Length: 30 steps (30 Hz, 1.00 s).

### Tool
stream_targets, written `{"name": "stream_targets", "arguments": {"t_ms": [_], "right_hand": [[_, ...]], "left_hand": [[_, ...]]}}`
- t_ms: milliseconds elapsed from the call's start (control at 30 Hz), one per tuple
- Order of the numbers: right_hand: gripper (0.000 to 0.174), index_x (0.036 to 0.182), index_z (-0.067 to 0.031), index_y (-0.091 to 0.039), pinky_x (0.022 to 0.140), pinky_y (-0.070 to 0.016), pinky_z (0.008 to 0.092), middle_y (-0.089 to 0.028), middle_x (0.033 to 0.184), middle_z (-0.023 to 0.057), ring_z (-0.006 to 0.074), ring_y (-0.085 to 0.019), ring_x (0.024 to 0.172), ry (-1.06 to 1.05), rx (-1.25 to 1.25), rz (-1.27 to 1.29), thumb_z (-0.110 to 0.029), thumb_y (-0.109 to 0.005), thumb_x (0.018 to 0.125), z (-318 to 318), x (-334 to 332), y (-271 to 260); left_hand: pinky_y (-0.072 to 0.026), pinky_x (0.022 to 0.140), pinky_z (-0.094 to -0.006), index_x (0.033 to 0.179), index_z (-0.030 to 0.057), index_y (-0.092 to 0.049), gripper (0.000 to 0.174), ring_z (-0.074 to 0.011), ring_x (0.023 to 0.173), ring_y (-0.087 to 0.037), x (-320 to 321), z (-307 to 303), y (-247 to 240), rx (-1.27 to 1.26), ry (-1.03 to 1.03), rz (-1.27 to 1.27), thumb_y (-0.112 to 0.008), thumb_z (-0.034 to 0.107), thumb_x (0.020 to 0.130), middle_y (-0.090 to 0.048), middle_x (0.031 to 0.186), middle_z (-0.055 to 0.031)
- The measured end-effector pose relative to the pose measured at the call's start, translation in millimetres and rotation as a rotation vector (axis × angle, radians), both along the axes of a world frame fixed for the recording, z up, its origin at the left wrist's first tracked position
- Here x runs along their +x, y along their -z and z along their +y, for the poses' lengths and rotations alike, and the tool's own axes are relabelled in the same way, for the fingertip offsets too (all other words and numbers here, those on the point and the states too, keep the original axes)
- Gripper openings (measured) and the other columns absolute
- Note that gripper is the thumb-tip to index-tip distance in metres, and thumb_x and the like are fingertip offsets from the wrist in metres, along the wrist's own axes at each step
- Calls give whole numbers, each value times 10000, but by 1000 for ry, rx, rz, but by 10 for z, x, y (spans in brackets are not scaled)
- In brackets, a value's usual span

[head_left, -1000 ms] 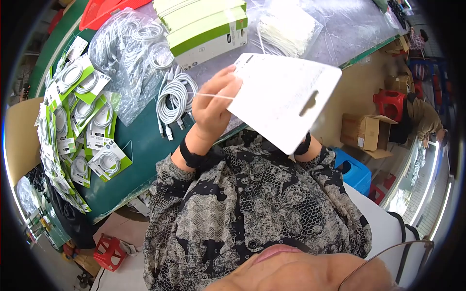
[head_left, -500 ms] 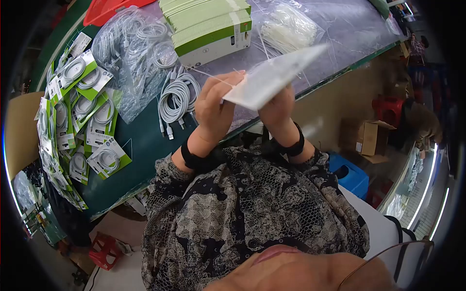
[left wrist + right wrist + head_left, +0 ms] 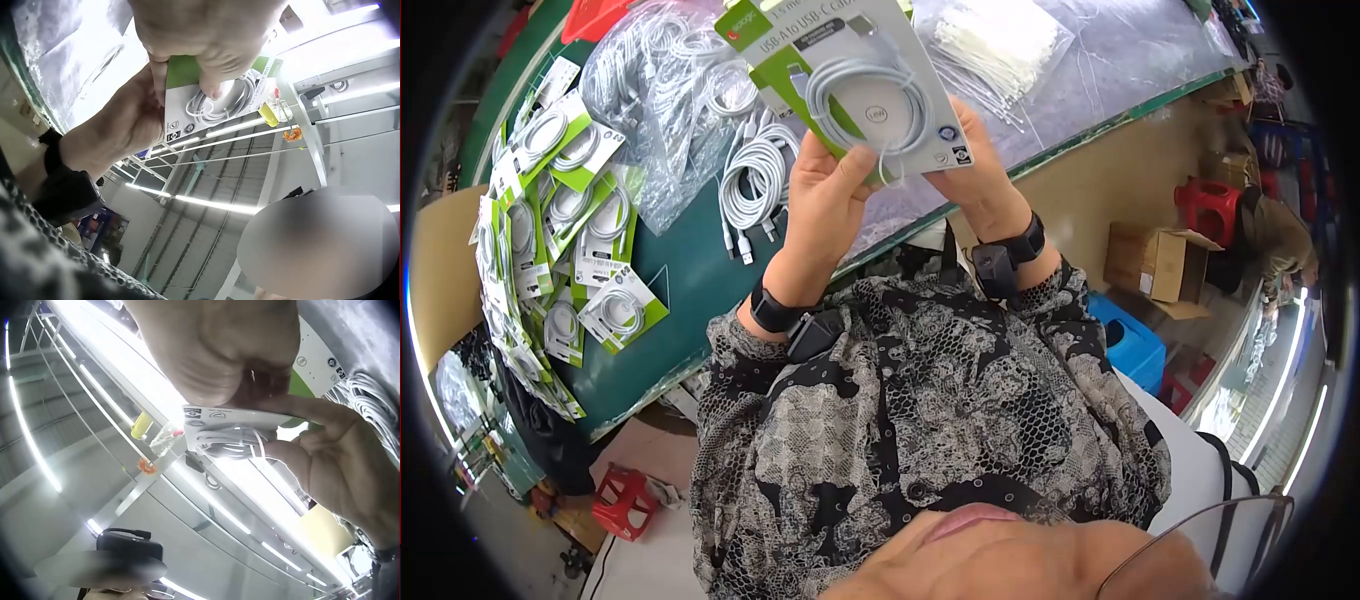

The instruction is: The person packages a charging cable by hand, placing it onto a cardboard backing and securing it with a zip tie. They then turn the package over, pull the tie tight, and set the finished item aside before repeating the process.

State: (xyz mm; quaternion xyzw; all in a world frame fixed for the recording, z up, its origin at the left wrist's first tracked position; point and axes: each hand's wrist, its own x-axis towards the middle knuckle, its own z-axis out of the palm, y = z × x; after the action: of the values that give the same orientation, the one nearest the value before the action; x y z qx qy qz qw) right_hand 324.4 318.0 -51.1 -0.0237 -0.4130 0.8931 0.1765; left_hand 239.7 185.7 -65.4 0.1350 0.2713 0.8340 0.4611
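Note:
A green-and-white retail card (image 3: 935, 110) with a coiled white USB cable (image 3: 920, 95) on its front is held up, printed side towards the head camera. My left hand (image 3: 825, 195) pinches its lower left, thumb on the front by the coil and fingers behind. A thin white cable tie (image 3: 884, 165) loops round the bottom of the coil, also seen in the right wrist view as a white band (image 3: 260, 447). My right hand (image 3: 977, 165) is behind the card's lower right; the card hides its fingers, and I cannot tell whether they grip anything.
Left on the green table lie many carded cables (image 3: 565, 215). Beside them are a clear bag of cables (image 3: 655, 110) and loose coiled cables (image 3: 755, 180). A bag of white cable ties (image 3: 995, 45) is at the back. Cardboard box (image 3: 1155, 260) and red stool (image 3: 1205, 210) stand right.
The card has turned from its plain white back, through edge-on, to its printed front with the cable. It has moved up and left; the right hand has come up behind it.

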Motion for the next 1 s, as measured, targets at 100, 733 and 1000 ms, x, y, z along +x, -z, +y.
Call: {"name": "stream_targets", "arguments": {"t_ms": [100, 733, 1000], "right_hand": [[353, 1195, -4, -509, 849, -499, 247, -612, 1049, 54, 105, -581, 1006, 141, -119, 37, -80, -631, 874, -68, -57, -33], [231, 1000, -11, -619, 653, -508, 305, -664, 868, 87, 177, -643, 758, 471, 1159, -112, 52, -593, 780, 66, 11, 147], [99, 878, 20, -624, 617, -500, 303, -670, 797, 126, 225, -655, 693, 347, 796, -159, 34, -589, 787, -268, 1, 348]], "left_hand": [[-518, 883, -344, 1253, 60, -464, 369, -180, 1055, -592, 7, 12, -66, -16, -19, 12, -561, 9, 901, -571, 1190, -69], [-472, 849, -278, 1211, 37, -485, 291, -117, 993, -574, -33, 128, -104, -174, -183, 141, -540, 90, 931, -590, 1126, -51], [-481, 742, -271, 1129, -1, -503, 253, -108, 862, -565, -286, 0, -142, -278, -261, 561, -545, 167, 944, -599, 973, -42]]}}
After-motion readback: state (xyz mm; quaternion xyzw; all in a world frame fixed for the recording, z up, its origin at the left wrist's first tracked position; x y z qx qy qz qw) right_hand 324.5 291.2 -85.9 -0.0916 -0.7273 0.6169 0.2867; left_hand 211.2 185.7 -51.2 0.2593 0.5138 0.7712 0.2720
